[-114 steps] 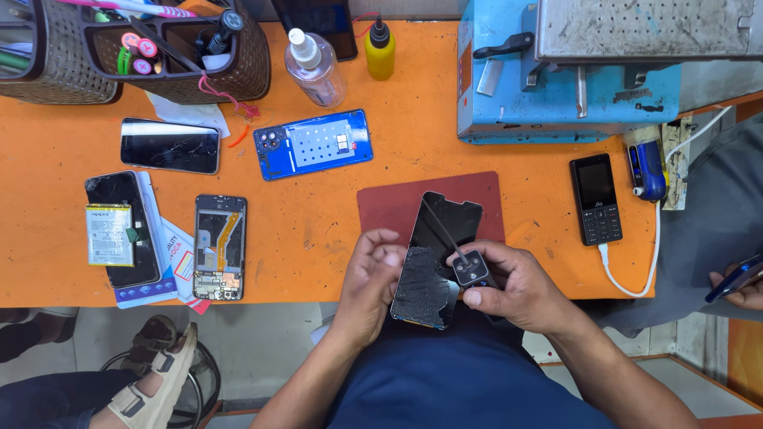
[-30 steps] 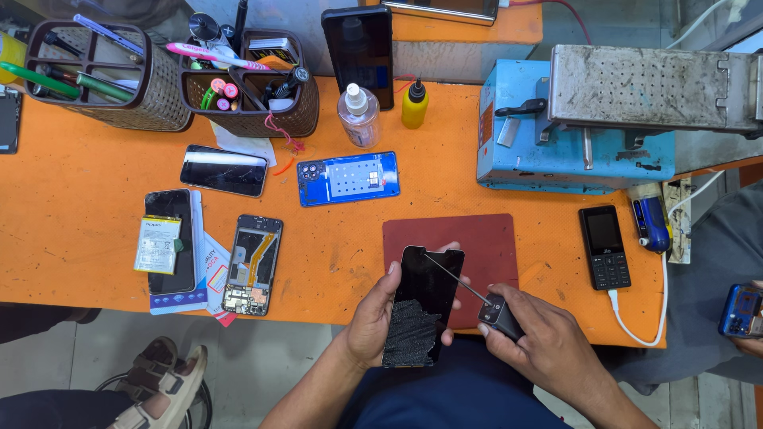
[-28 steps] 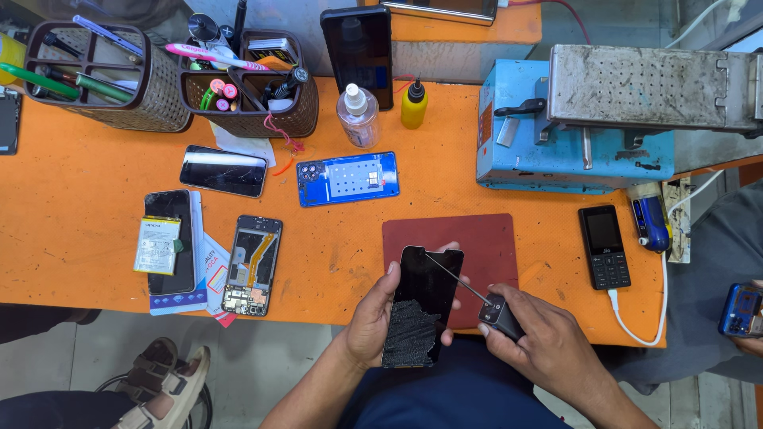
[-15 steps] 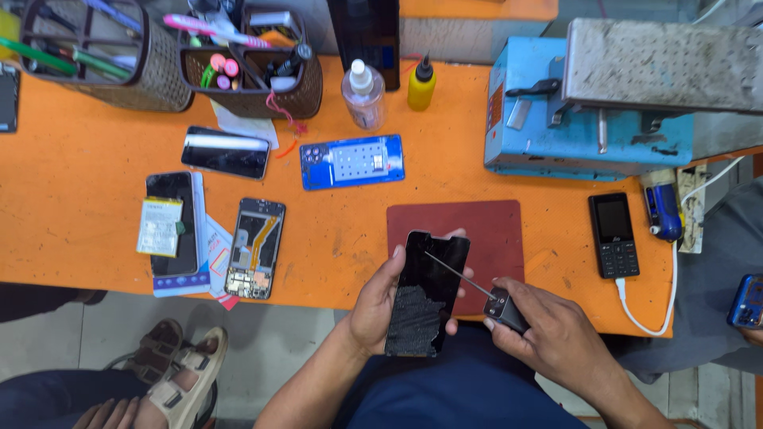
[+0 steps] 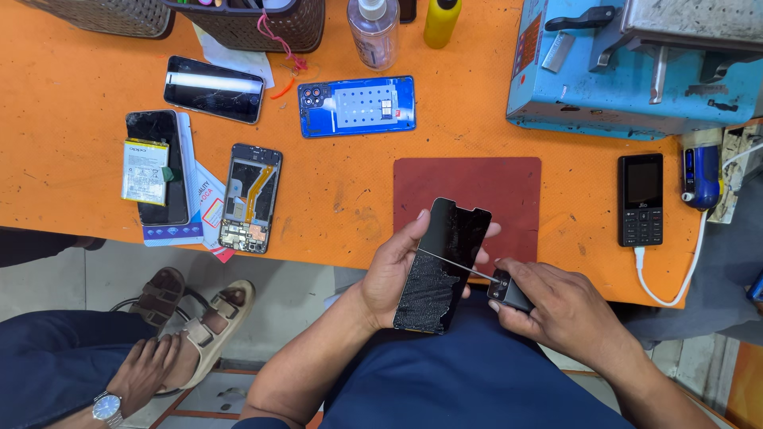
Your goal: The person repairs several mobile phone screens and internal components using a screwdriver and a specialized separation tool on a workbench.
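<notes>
My left hand (image 5: 389,270) grips a black phone screen panel (image 5: 442,262) at the orange table's front edge, over my lap. The panel's lower half looks rough and greyish. My right hand (image 5: 548,306) holds a small dark wire spool (image 5: 509,291). A thin wire (image 5: 457,264) runs from the spool across the panel toward my left thumb. A dark red mat (image 5: 469,191) lies on the table just behind the panel.
On the orange table (image 5: 95,199) lie a blue phone back cover (image 5: 357,106), an opened phone body (image 5: 249,197), two black phones (image 5: 213,79) (image 5: 156,168), a keypad phone (image 5: 640,199) with a white cable, a blue machine (image 5: 636,63), bottles and baskets. Another person's sandalled feet and hand (image 5: 143,373) are lower left.
The view has drawn closer and shifted. Both hands keep the same hold, with the wire slightly lower across the panel.
</notes>
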